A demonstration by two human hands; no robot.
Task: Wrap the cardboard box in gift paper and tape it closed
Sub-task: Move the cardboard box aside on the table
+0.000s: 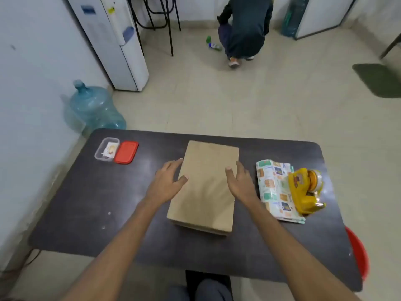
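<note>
Pale tiled floor [249, 105], white wall [32, 61] — dark table [86, 213], white water dispenser [112, 40].

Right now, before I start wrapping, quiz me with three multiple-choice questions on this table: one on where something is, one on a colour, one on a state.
1. Where does the tape dispenser lie? A on the floor; B on the folded gift paper; C on a chair.
2. What colour is the lid beside the clear container? A blue; B green; C red.
3. The cardboard box is: A bare; B half wrapped; C taped shut in paper.
Answers: 1 B, the dispenser sits on the paper; 2 C, the lid is plainly red; 3 A, only plain brown cardboard shows.
</note>
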